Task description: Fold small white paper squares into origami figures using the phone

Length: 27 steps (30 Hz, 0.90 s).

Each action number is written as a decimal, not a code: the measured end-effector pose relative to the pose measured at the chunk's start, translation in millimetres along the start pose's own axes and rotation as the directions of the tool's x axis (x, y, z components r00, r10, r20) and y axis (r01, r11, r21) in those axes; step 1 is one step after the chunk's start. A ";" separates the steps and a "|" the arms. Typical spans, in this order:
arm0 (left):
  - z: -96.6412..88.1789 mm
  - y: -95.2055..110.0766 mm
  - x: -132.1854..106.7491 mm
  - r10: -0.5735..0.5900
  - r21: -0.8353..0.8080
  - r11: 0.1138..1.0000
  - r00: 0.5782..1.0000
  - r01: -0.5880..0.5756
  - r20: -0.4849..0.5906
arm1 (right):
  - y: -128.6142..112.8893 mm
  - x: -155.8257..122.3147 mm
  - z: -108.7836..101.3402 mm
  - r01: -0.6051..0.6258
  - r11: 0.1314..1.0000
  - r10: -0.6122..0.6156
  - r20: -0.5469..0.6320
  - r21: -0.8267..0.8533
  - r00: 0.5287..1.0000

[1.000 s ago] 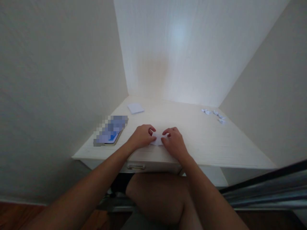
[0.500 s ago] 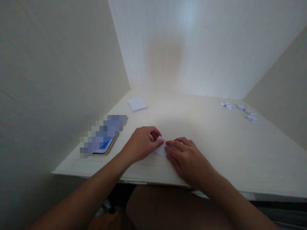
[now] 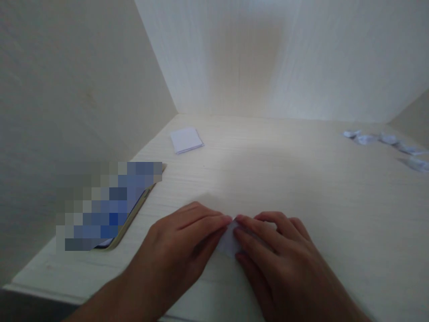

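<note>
Left hand (image 3: 184,239) is pinching the paper (image 3: 228,242) near its far tip; right hand (image 3: 279,252) is laying fingertips on it, pinch unclear. Between them on the desk (image 3: 268,174), it's looking light, easily creased, edges probably offering the best hold.

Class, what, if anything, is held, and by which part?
White paper: left hand at its left edge, right hand over its right side; whether pinched or pressed is unclear.

Beyond the hands (image 3: 182,241), free desk (image 3: 268,167) between device (image 3: 129,212) and paper stack (image 3: 186,140), left, and paper pieces (image 3: 389,139), far right
</note>
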<state>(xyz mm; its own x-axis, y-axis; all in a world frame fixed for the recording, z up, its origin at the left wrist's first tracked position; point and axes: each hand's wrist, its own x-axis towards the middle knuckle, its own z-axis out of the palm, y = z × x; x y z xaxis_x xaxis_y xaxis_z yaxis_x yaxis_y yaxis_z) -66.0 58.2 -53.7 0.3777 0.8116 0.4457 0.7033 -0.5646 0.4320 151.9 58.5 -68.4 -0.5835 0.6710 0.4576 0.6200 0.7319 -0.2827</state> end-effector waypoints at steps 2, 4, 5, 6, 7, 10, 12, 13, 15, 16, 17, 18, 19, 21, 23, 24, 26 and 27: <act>-1.1 -0.5 -5.2 0.028 0.014 1.000 1.000 -0.028 0.006 | 0.8 -0.4 1.5 -0.004 1.000 0.004 -0.018 -0.004 1.000; -1.8 -0.8 -8.9 0.062 0.031 0.998 0.998 -0.063 0.023 | 1.6 -0.9 1.6 -0.001 1.000 0.001 -0.016 -0.016 1.000; -2.2 -0.7 -9.9 0.078 0.039 0.996 0.996 -0.079 0.035 | 1.9 -1.2 1.1 0.005 1.000 -0.005 -0.014 -0.028 1.000; -2.6 -0.5 -10.5 0.092 0.046 0.995 0.995 -0.094 0.048 | 2.3 -1.5 0.2 0.009 0.999 -0.010 -0.013 -0.043 1.000; -3.1 -0.1 -10.7 0.105 0.053 0.993 0.993 -0.108 0.059 | 2.5 -1.7 -0.8 0.014 0.998 -0.015 -0.010 -0.058 1.000; -5.1 0.9 -11.2 0.130 0.078 0.987 0.984 -0.140 0.124 | 2.5 -1.5 -3.2 0.020 0.996 -0.020 0.002 -0.083 1.000; -6.3 0.2 -12.9 0.138 0.091 0.984 0.978 -0.153 0.154 | 1.8 -0.9 -3.5 0.009 0.997 -0.009 -0.004 -0.080 1.000; -6.7 -0.8 -14.2 0.143 0.091 0.983 0.977 -0.159 0.158 | 1.4 -0.4 -3.3 0.001 0.997 -0.002 -0.012 -0.077 1.000; -7.1 -3.3 -17.4 0.148 0.088 0.983 0.978 -0.162 0.147 | 0.4 0.4 -2.7 -0.011 0.997 0.010 -0.019 -0.071 1.000; -7.1 -4.4 -18.9 0.148 0.087 0.983 0.979 -0.161 0.141 | -0.1 0.8 -2.6 -0.013 0.997 0.012 -0.021 -0.071 1.000; -7.2 -5.1 -20.1 0.147 0.086 0.983 0.979 -0.160 0.141 | -0.5 1.1 -2.6 -0.013 0.997 0.012 -0.020 -0.072 1.000; -7.2 -5.5 -20.9 0.146 0.085 0.984 0.979 -0.159 0.143 | -0.7 1.5 -2.7 -0.012 0.997 0.011 -0.017 -0.074 1.000; -7.3 -5.4 -21.3 0.146 0.083 0.984 0.978 -0.160 0.148 | -0.8 1.8 -3.0 -0.012 0.997 0.010 -0.018 -0.079 1.000; -7.7 -4.3 -20.8 0.150 0.073 0.984 0.975 -0.164 0.162 | -0.2 2.2 -3.5 -0.002 0.995 -0.001 -0.028 -0.098 1.000; -7.9 -2.9 -19.4 0.151 0.063 0.984 0.973 -0.164 0.175 | 1.2 2.2 -3.8 0.018 0.993 -0.021 -0.032 -0.118 0.999; -7.8 -2.5 -18.9 0.149 0.059 0.985 0.972 -0.162 0.183 | 2.0 2.0 -4.0 0.027 0.992 -0.032 -0.037 -0.125 0.999; -7.4 -2.5 -18.9 0.141 0.054 0.987 0.971 -0.154 0.195 | 3.3 1.0 -4.2 0.042 0.991 -0.047 -0.034 -0.128 0.998; -7.1 -2.9 -19.5 0.138 0.054 0.987 0.970 -0.151 0.200 | 3.7 0.3 -4.3 0.045 0.991 -0.049 -0.032 -0.126 0.998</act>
<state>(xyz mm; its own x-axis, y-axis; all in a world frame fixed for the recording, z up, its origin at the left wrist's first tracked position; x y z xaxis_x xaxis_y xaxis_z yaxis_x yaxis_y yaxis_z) -79.6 43.0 -58.1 0.5834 0.7398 0.3352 0.6696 -0.6717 0.3169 156.3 60.8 -65.6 -0.5959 0.6300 0.4980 0.6546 0.7403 -0.1533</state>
